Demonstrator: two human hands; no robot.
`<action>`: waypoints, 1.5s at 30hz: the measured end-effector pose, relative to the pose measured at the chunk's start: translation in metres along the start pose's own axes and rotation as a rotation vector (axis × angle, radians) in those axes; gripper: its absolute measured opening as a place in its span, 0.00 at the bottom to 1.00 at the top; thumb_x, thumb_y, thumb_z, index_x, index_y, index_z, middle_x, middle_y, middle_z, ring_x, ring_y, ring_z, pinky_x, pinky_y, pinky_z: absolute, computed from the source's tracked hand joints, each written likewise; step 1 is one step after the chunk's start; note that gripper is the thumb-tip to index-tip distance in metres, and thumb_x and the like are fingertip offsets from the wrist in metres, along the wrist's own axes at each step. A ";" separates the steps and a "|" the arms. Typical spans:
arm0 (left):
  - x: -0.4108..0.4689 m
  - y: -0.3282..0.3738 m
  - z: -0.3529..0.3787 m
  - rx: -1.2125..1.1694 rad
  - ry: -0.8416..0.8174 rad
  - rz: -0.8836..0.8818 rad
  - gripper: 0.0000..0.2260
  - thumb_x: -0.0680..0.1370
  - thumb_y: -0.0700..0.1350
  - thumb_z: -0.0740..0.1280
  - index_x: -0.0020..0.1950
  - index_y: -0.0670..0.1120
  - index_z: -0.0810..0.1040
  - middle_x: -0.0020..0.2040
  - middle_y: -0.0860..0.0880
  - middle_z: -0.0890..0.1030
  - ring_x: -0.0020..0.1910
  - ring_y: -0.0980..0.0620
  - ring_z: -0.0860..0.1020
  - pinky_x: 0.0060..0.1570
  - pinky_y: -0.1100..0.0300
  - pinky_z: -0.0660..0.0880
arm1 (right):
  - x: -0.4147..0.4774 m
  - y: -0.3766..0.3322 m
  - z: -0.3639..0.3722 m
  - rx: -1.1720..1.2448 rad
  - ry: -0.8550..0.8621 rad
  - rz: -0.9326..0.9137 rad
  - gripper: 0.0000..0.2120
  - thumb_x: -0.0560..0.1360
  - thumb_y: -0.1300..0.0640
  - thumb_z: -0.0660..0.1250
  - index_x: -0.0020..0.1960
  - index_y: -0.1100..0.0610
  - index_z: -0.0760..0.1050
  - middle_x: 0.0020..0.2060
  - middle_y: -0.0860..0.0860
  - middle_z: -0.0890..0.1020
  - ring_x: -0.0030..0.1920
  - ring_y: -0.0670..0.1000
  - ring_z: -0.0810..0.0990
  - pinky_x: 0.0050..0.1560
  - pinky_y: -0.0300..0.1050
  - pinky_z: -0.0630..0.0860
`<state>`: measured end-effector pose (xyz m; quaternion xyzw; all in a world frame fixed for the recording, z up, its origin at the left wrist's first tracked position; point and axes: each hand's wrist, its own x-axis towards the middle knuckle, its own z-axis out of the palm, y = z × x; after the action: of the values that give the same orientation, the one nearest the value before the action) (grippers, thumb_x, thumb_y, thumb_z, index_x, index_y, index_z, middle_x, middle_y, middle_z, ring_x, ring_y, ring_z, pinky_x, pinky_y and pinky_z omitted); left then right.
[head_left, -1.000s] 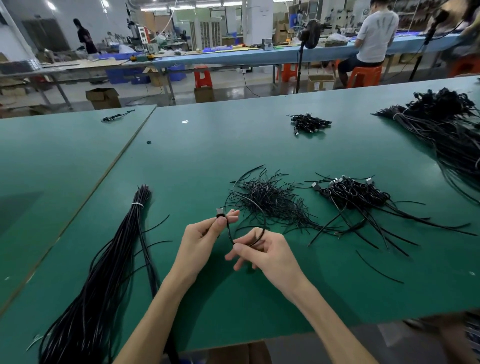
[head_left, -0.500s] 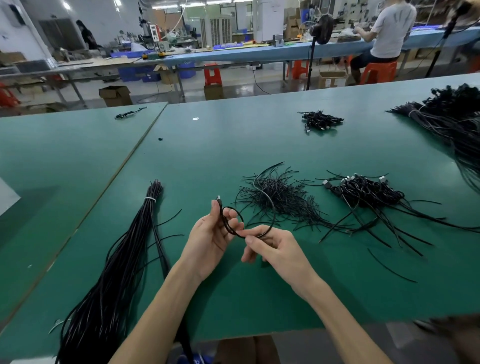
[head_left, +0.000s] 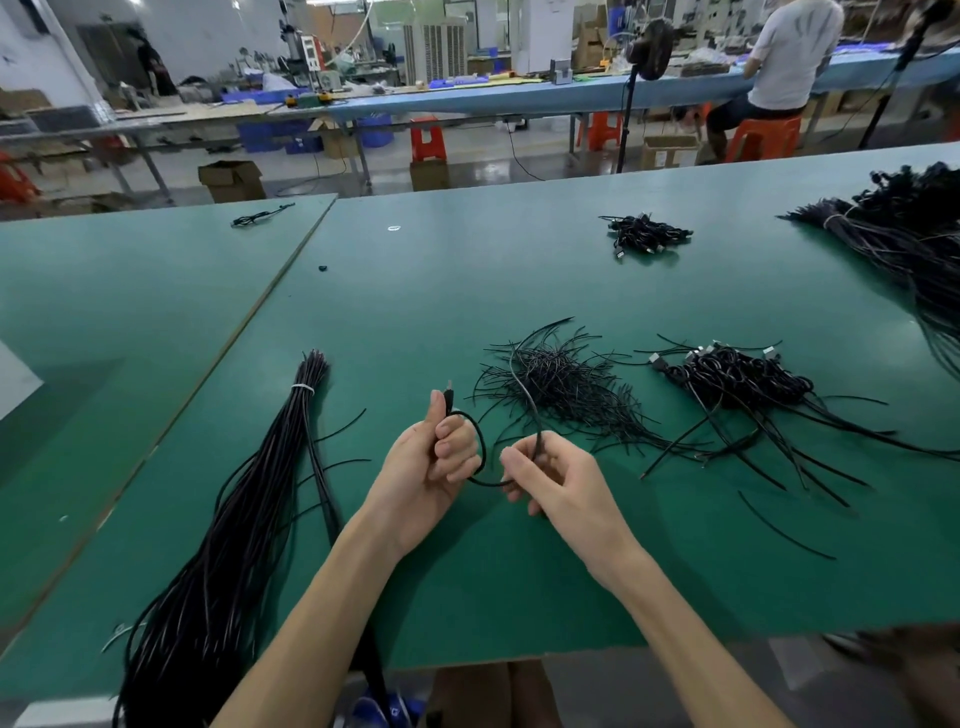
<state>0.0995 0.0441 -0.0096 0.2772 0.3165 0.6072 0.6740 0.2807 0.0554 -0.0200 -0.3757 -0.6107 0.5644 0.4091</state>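
Above the green table (head_left: 467, 291), my left hand (head_left: 431, 467) grips one end of a thin black cable (head_left: 480, 452), its plug sticking up past my thumb. The cable curves in a loop from my left fingers to my right hand (head_left: 556, 478), which pinches it between thumb and fingers. Beyond my right hand the cable rises and runs back over a heap of short black ties (head_left: 561, 389).
A long bundle of black cables (head_left: 249, 493) bound with a white tie lies at my left and hangs over the near edge. Coiled cables with plugs (head_left: 737, 379) lie to the right, a small pile (head_left: 644, 234) farther back, a big bundle (head_left: 914, 244) at far right.
The cable has been bent into a fuller loop between my hands. My left hand has turned more upright, and my right hand has risen and closed tighter on the cable.
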 end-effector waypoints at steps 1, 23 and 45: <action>-0.001 0.000 -0.001 0.015 -0.011 -0.009 0.20 0.84 0.58 0.60 0.36 0.49 0.68 0.30 0.54 0.62 0.23 0.59 0.58 0.26 0.65 0.65 | 0.000 0.000 0.001 0.001 -0.004 -0.001 0.09 0.79 0.51 0.72 0.52 0.56 0.79 0.41 0.50 0.86 0.39 0.48 0.85 0.38 0.38 0.76; -0.009 -0.005 0.010 0.280 -0.246 -0.062 0.23 0.82 0.60 0.65 0.53 0.41 0.86 0.65 0.36 0.81 0.52 0.48 0.85 0.59 0.56 0.79 | 0.000 0.006 -0.004 -0.004 0.107 0.002 0.03 0.80 0.62 0.69 0.51 0.59 0.81 0.28 0.49 0.81 0.26 0.47 0.76 0.27 0.36 0.70; -0.002 -0.005 0.001 0.152 -0.244 -0.044 0.18 0.86 0.46 0.62 0.71 0.37 0.76 0.65 0.40 0.81 0.56 0.49 0.85 0.51 0.59 0.81 | 0.000 0.007 0.000 -0.018 -0.030 -0.045 0.06 0.84 0.55 0.65 0.52 0.53 0.81 0.40 0.52 0.87 0.31 0.52 0.84 0.29 0.41 0.72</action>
<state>0.1035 0.0416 -0.0121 0.3922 0.2833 0.5286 0.6975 0.2804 0.0563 -0.0270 -0.3569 -0.6301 0.5551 0.4092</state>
